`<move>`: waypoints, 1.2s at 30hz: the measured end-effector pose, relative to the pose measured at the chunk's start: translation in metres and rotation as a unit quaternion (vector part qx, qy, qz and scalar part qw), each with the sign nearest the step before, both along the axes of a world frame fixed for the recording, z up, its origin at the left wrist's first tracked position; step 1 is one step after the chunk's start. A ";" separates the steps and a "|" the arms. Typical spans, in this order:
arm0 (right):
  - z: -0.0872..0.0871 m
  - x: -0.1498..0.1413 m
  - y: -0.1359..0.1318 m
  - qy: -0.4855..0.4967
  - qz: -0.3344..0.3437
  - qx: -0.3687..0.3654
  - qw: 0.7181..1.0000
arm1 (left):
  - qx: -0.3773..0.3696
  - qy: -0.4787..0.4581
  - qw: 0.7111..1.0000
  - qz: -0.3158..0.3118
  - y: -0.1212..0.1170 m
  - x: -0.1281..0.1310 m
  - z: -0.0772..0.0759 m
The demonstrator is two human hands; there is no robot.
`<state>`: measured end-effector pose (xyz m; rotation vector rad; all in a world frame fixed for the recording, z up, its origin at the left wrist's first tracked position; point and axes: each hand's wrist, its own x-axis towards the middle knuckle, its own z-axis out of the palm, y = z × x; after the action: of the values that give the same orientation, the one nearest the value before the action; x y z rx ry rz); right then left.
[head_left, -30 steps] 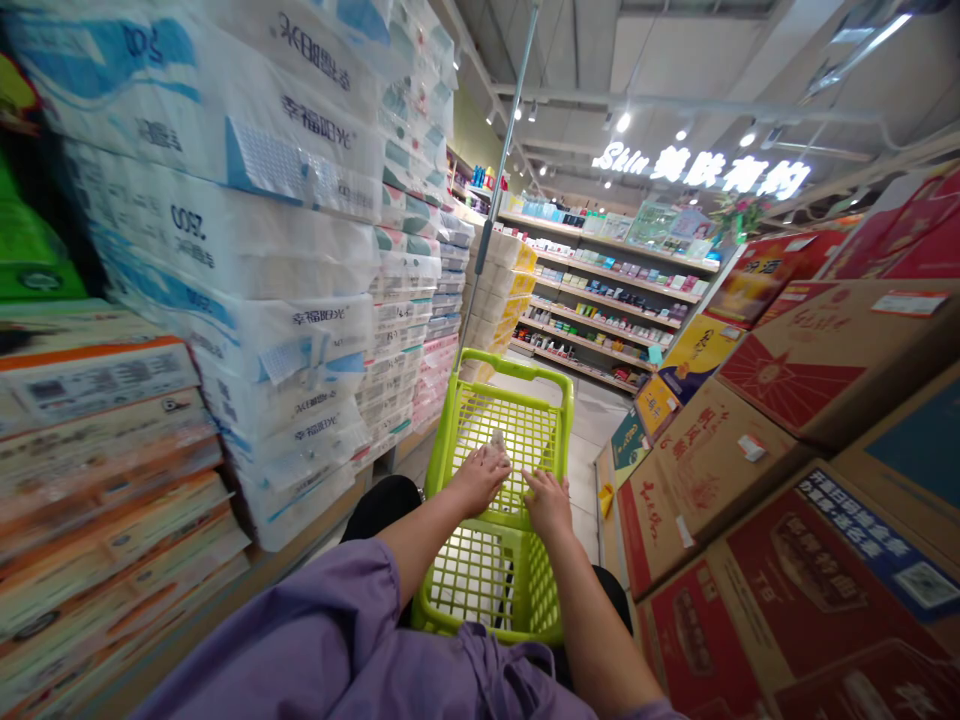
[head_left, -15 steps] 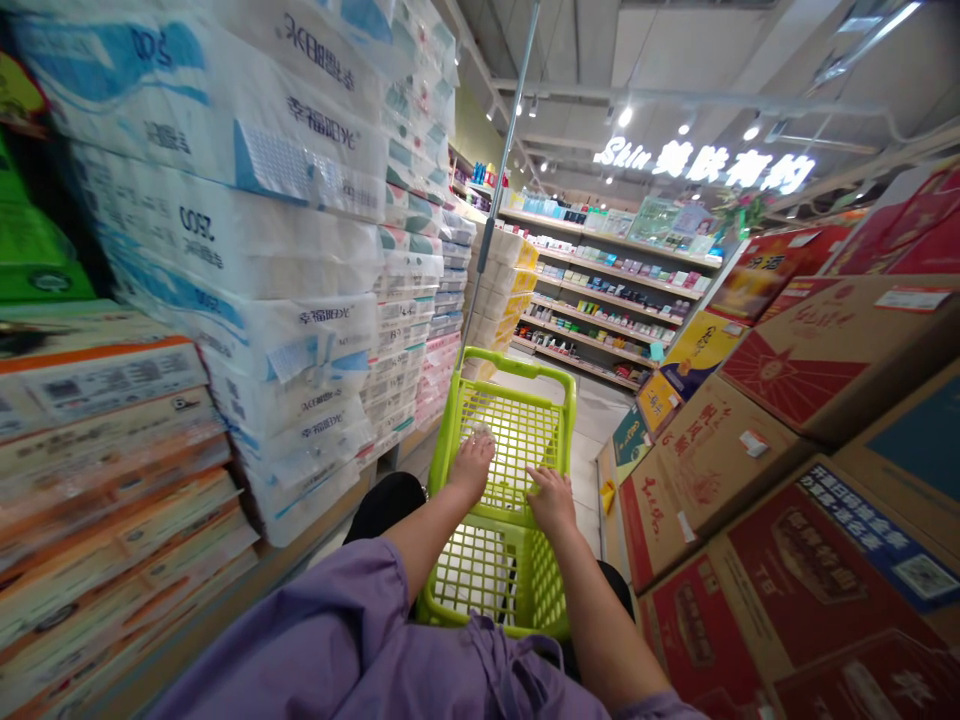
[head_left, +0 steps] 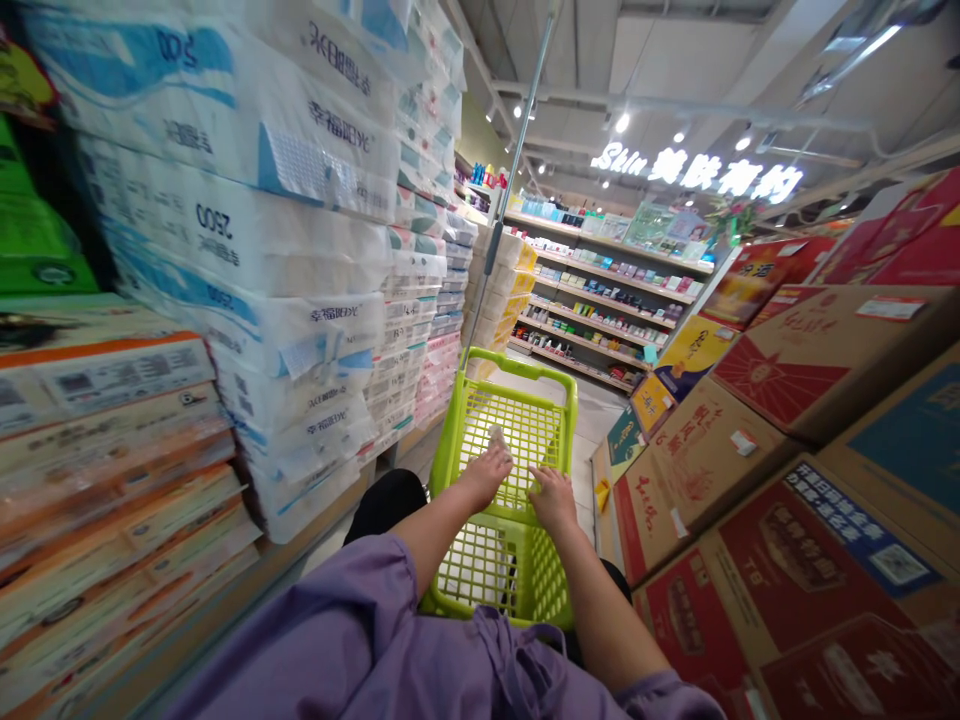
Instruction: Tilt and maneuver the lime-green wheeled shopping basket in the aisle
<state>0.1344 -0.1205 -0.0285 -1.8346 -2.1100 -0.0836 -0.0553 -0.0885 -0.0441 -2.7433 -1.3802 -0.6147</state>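
A lime-green plastic shopping basket (head_left: 495, 372) with latticed walls stands between my knees. My left hand (head_left: 487, 476) is over its lattice, fingers closed on a small crumpled white tissue or cloth (head_left: 497, 436) that sticks out past the fingertips. On the basket's right side, my right hand (head_left: 553, 497) grips it with bent fingers; part of the grip is hidden under the hand. A long metal rod (head_left: 517, 150) rises from the basket's upper left corner.
Tall stacks of wrapped tissue packs (head_left: 315, 250) line the left, with flat orange-and-white cartons (head_left: 112, 480) nearer. Cardboard boxes (head_left: 795, 570) are piled close on the right. Ahead, shelves (head_left: 600, 290) of small products stand below a lit sign (head_left: 697, 172).
My left hand has slid to the right across the lattice with the white tissue or cloth, closer to my right hand. My right hand stays almost where it was. The view has shifted slightly.
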 end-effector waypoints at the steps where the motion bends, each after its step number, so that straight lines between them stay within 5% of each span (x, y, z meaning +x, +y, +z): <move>1: 0.000 0.000 0.000 0.000 0.001 0.001 1.000 | 0.008 -0.003 0.999 -0.036 -0.001 0.001 0.000; 6: 0.001 0.000 0.000 0.006 -0.001 0.003 1.000 | 0.050 -0.097 0.994 -0.030 -0.006 0.003 0.011; 10: 0.000 0.001 0.002 0.002 0.004 0.002 1.000 | 0.046 -0.203 0.975 0.079 -0.004 0.001 0.024; 13: -0.001 0.002 0.003 0.001 0.002 0.001 1.000 | 0.015 -0.159 0.975 0.156 0.000 0.000 0.022; 16: -0.002 0.002 0.004 -0.001 0.000 -0.002 1.000 | 0.006 -0.057 0.992 0.115 0.001 0.001 0.013; 22: -0.002 0.003 0.003 0.002 -0.002 -0.003 1.000 | 0.050 0.010 0.993 -0.109 -0.006 -0.001 0.011; 24: -0.001 0.003 0.002 0.007 0.000 -0.001 1.000 | 0.042 -0.002 0.997 -0.071 -0.007 -0.001 0.014; 28: 0.001 0.002 0.001 0.015 0.008 -0.001 1.000 | 0.022 -0.075 0.983 0.168 -0.005 -0.001 0.017; 34: 0.002 0.002 0.001 0.017 0.005 -0.004 1.000 | -0.006 -0.095 0.992 0.084 0.000 -0.001 0.019; 36: 0.001 0.002 0.001 0.019 0.005 -0.004 1.000 | 0.016 -0.084 0.996 0.006 -0.004 0.000 0.020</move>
<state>0.1360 -0.1196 -0.0272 -1.8163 -2.0956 -0.0381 -0.0550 -0.0922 -0.0244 -2.7097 -1.4033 -0.8772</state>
